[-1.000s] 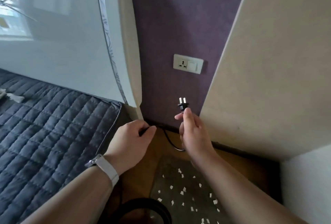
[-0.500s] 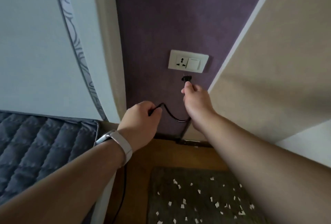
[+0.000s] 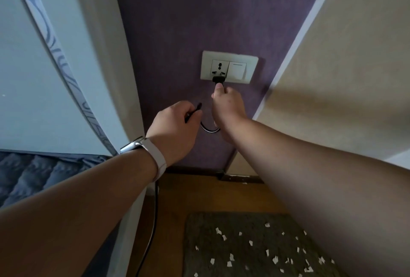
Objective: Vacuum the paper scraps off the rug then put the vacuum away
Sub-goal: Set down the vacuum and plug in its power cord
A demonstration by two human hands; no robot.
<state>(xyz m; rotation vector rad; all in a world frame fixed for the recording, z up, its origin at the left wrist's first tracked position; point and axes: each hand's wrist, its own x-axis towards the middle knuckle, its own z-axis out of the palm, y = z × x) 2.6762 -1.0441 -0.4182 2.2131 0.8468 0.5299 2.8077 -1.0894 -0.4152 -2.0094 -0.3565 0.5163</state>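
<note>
**While the plug meets the socket: one cord, two grips**

Where the right hand [image 3: 228, 103] reaches up the dull purple wall [image 3: 188, 21], its grip is closed on the small black plastic plug [image 3: 219, 79], pinched from below between the thumb and curled fingers. The plug lies directly above that grip, and its long axis points up and into the rectangular white wall plate [image 3: 206, 66]. It covers the lower slots of the socket, just left of the white rocker switch [image 3: 237, 70]. Whether the pins are fully seated cannot be told.

The left hand [image 3: 175, 128], which wears a white-strapped wristwatch [image 3: 155, 157], sits lower and to the left, well short of the plate. Its fingers are curled round the thin black rubber cord [image 3: 208, 129]. The cord sags in a short loop between the two hands, then drops behind the left wrist to the brown wooden floor [image 3: 199, 192].

The right hand is the nearer to the socket, so any remaining push probably falls to it, along the plug's axis. The left hand need only keep the loop slack.

The rectangular grey pile rug [image 3: 199, 243] lies on the floor below, strewn with small white paper scraps [image 3: 230, 256], so vacuuming appears not yet begun. The vacuum itself is out of view, as is any container. A dark blue quilted bed cover [image 3: 33, 174] shows at lower left.
</note>
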